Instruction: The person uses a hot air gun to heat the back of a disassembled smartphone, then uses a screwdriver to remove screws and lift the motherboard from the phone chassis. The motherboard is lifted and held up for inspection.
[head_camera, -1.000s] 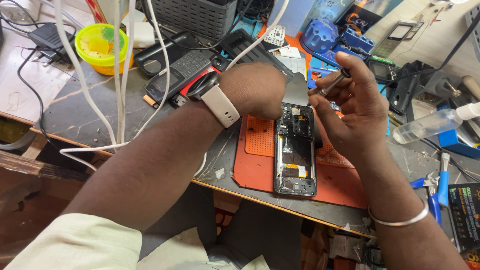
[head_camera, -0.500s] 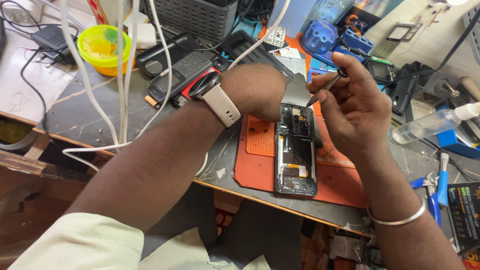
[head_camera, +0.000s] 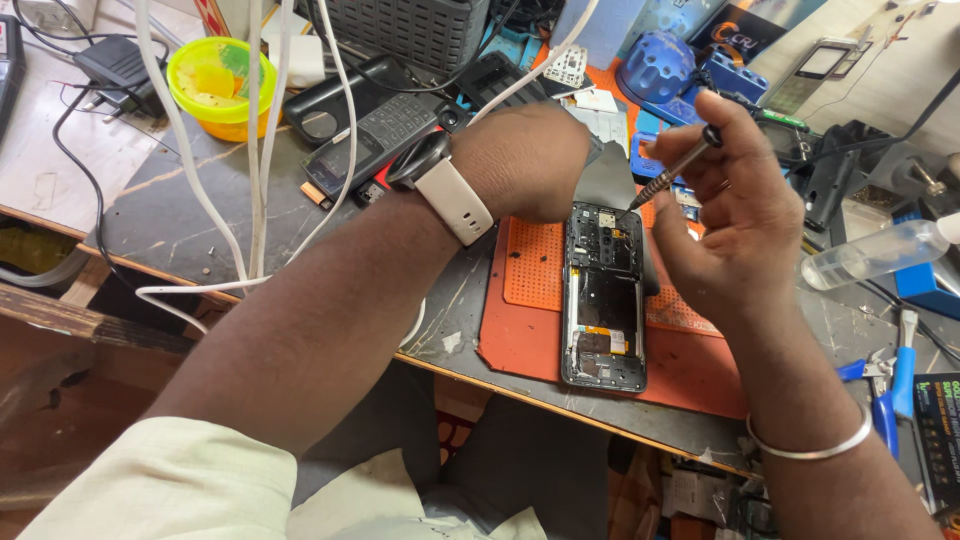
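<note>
An opened phone (head_camera: 604, 300) with its back off lies on an orange work mat (head_camera: 530, 330). My left hand (head_camera: 525, 160), with a pale-strapped watch (head_camera: 440, 185) on the wrist, is closed on a thin grey plate (head_camera: 607, 180) just above the phone's top end. My right hand (head_camera: 735, 215) grips a slim metal screwdriver (head_camera: 672, 170), its tip pointing down at the phone's upper right corner. A metal bangle (head_camera: 812, 442) circles my right wrist.
White cables (head_camera: 255, 150) hang across the left side of the bench. A yellow bowl (head_camera: 220, 85), a keypad phone (head_camera: 380, 130), a grey basket (head_camera: 420, 30), a blue holder (head_camera: 655, 65), a clear bottle (head_camera: 880, 252) and blue-handled pliers (head_camera: 890, 385) surround the mat.
My right hand has lifted and tilted the screwdriver so its tip now points at the phone's top corner. My left hand has stayed in place.
</note>
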